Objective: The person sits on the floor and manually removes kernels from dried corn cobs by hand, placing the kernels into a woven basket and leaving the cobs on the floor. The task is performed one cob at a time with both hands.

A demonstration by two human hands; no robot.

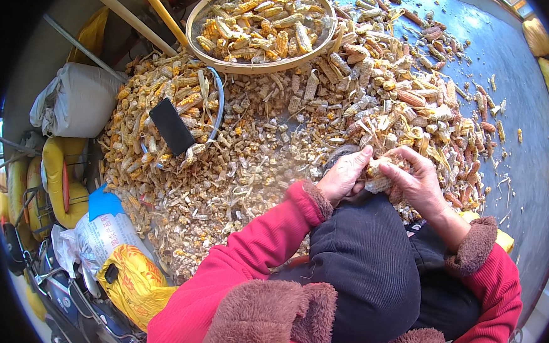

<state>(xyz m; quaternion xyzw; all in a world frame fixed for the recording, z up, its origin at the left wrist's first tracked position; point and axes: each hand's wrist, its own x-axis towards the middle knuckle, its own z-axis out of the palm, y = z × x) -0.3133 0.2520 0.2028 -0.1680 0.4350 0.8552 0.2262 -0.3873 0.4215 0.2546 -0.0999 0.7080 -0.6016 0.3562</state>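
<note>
Just above my knees, my left hand [346, 174] and my right hand [411, 177] meet around a piece of corn cob [378, 180] with dry husk. My left fingers pinch its left side; my right thumb and forefinger grip it from the right. Part of the cob is hidden by my fingers. Beyond and around my hands spreads a large heap of corn cobs [411, 98], many stripped, some reddish. Loose kernels and cob bits [251, 170] cover the floor to the left of my hands.
A round wicker sieve [257, 69] full of cobs stands at the top. A black smartphone [172, 126] lies on cobs beside a blue-grey rim [220, 102]. At left are a white sack [83, 98], a yellow plastic bag [136, 281] and a parked bike or scooter [71, 300]. Wooden poles [124, 11] lean behind.
</note>
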